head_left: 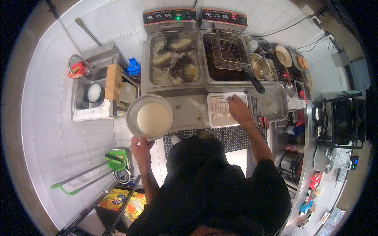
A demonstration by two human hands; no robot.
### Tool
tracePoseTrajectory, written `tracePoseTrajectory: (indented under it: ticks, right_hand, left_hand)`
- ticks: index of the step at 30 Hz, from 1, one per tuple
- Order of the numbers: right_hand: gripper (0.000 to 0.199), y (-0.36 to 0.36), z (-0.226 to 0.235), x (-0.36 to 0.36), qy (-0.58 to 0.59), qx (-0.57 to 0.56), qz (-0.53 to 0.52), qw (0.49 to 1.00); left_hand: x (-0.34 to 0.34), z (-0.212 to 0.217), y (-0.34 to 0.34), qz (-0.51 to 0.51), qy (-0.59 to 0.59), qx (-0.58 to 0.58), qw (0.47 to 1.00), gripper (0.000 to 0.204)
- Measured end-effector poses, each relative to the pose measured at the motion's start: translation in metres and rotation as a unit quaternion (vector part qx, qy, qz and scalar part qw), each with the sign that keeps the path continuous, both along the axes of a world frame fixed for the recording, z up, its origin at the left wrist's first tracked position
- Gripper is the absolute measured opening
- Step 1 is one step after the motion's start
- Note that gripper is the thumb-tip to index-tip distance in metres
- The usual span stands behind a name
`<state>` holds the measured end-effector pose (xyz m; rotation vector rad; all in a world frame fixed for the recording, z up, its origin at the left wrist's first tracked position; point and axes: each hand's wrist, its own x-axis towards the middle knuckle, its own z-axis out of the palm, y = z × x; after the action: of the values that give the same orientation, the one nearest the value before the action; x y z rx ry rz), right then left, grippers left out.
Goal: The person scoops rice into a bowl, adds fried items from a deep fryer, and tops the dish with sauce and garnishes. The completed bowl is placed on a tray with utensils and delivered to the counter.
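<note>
My left hand point(141, 144) grips the near rim of a round bowl point(131, 125) of smooth, cream-coloured batter point(153, 118), which is level in front of the fryers. Over a white rectangular tray point(229, 124) to the right, my right hand point(239, 110) has its fingers pinched together. What they hold is too small to make out; a thin line shows by the fingertips. Pale strips of raw food point(219, 107) lie in the tray's left part. Beyond, the left fryer point(146, 63) holds bubbling oil with several long pieces of food point(162, 59) frying in it.
A wire fry basket point(228, 47) rests over the right fryer's dark oil, its black handle point(254, 80) jutting toward me. Right of the tray lie red-handled scissors point(263, 122) and a metal tray point(271, 103). A sink point(80, 88) with a wooden board point(114, 84) stands left.
</note>
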<state>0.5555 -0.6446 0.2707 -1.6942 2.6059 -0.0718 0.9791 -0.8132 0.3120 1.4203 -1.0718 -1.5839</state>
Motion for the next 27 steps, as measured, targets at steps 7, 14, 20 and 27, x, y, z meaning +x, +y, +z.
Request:
tracePoseTrajectory:
  ticks: [7, 14, 20, 27]
  right_hand:
    - [0.023, -0.029, -0.008, -0.013, 0.029, 0.071, 0.043, 0.996]
    - [0.021, -0.005, -0.004, -0.027, -0.034, 0.048, 0.058, 0.997]
    - [0.021, 0.008, 0.131, 0.017, -0.114, -0.09, -0.009, 0.989]
    - [0.014, -0.081, 0.207, 0.072, -0.242, -0.277, 0.035, 0.929]
  left_hand:
    - [-0.002, 0.002, 0.0, -0.005, -0.026, -0.047, 0.999, 0.017]
    - [-0.003, 0.002, 0.002, 0.001, -0.006, -0.035, 0.999, 0.02]
    - [-0.009, 0.016, -0.002, -0.043, -0.047, -0.083, 0.994, 0.017]
    - [-0.042, 0.022, -0.027, -0.073, 0.042, -0.104, 0.991, 0.014]
